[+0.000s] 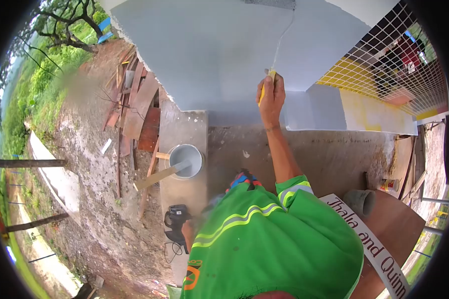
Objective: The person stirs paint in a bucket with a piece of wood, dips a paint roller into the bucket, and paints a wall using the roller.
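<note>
My right hand (271, 97) is raised and wrapped round the yellow handle of a paint roller (279, 47). Its thin wire frame runs up to a dark grey roller head at the top edge, lying against the grey-painted wall (209, 55). My left hand (187, 232) is low, beside a black bag or case (176, 219) with a cable; its fingers are mostly hidden, so its grip is unclear. Left of my body stands a paint bucket (185, 160) with grey paint inside and a wooden stick (157, 179) resting across its rim.
A concrete ledge (184, 129) carries the bucket. Wooden boards (140, 109) are piled on rough ground to the left. At right are a white mesh grille (384, 65), a dark bucket (361, 202) and a lettered white board (366, 241). People show behind the grille.
</note>
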Motion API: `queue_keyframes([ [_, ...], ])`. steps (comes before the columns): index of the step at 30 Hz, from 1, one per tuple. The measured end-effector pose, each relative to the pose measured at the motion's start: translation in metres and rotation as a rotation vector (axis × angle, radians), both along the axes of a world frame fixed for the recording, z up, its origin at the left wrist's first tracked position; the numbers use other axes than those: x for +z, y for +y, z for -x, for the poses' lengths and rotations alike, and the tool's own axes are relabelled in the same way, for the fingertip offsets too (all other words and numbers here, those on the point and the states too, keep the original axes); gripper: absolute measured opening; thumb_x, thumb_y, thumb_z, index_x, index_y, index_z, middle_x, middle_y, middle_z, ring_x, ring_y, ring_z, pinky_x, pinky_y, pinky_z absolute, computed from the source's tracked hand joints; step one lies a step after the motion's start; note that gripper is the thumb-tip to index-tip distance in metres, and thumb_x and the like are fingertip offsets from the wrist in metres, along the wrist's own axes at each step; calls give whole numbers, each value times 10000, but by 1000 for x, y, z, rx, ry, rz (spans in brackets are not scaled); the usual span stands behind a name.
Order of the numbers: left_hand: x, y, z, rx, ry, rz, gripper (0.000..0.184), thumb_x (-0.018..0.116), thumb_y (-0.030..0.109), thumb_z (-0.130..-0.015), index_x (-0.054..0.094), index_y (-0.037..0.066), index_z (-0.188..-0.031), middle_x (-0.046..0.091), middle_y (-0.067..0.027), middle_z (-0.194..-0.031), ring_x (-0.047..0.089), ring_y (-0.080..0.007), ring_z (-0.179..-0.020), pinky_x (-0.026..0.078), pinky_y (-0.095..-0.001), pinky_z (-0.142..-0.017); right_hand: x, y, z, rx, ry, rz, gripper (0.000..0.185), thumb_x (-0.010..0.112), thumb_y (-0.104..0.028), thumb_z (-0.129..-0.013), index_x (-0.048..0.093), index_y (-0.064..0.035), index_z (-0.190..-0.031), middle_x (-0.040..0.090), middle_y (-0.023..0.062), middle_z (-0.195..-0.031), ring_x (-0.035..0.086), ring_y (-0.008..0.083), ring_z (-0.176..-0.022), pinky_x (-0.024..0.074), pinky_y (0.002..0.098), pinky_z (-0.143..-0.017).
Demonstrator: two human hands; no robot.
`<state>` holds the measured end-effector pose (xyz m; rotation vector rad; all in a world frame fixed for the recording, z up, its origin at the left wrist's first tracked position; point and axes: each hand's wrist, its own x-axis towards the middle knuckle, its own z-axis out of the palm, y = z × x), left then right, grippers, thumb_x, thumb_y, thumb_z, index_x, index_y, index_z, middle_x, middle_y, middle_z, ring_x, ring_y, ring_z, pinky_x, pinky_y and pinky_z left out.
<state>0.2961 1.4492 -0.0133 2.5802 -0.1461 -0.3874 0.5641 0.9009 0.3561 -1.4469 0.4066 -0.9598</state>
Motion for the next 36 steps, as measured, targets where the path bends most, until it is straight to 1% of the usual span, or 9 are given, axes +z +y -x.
queue_keyframes([
  [5,-3,19,7,275,227,266,225,667,288,-801,735,163,-976,716,-92,-899,679,-341,-847,541,-458,-716,-66,-9,-2,-55,93,28,282,453,-238,-1060,546,13,-1149,493,2,-658,434,66,-494,361,244,-429],
  [10,54,13,26,-81,212,-170,240,633,294,-830,737,162,-1001,721,-113,-955,679,-351,-897,542,-459,-742,-155,9,45,-23,355,-184,197,502,-216,-1036,565,-37,-1087,519,4,-693,481,75,-546,397,263,-493],
  [13,40,32,57,-96,91,-112,251,682,310,-872,615,116,-1016,607,-119,-792,630,-334,-759,486,-465,-625,-226,13,61,-38,404,-160,195,510,-235,-1034,571,-51,-1053,550,21,-678,513,110,-543,430,303,-508],
  [20,25,80,67,-167,3,-90,304,691,333,-864,620,86,-1025,597,-119,-725,619,-353,-697,484,-483,-606,-313,26,76,-173,621,-145,246,545,-287,-1008,586,-52,-949,565,31,-661,548,120,-544,458,318,-489],
  [22,37,79,72,-172,-21,-75,330,695,336,-859,619,69,-1037,601,-125,-727,616,-357,-690,478,-487,-593,-332,26,76,-196,670,-109,266,552,-300,-998,584,-40,-948,576,39,-665,563,135,-550,469,329,-501],
  [25,116,21,51,-147,-30,23,369,702,339,-852,617,43,-1055,605,-134,-730,611,-362,-679,468,-493,-572,-353,27,77,-203,666,-107,294,555,-321,-990,584,-31,-953,580,45,-667,567,139,-551,468,330,-506],
  [31,45,88,60,-346,-467,-143,400,723,340,-846,610,23,-1062,607,-140,-747,596,-368,-646,457,-489,-547,-369,18,81,-180,693,-289,287,574,-323,-977,574,-43,-914,566,35,-650,534,135,-501,433,314,-444],
  [32,42,93,56,-372,-154,-214,359,700,293,-886,621,10,-1092,613,-161,-778,573,-352,-601,448,-471,-508,-366,14,82,-191,668,-277,279,573,-317,-979,573,-47,-907,562,31,-647,522,127,-487,422,308,-431],
  [36,61,46,47,-184,263,-396,255,648,304,-837,733,151,-1022,720,-126,-977,681,-351,-906,535,-476,-772,-334,2,89,-178,540,-267,256,557,-284,-997,565,-51,-892,537,17,-629,472,98,-444,381,285,-397],
])
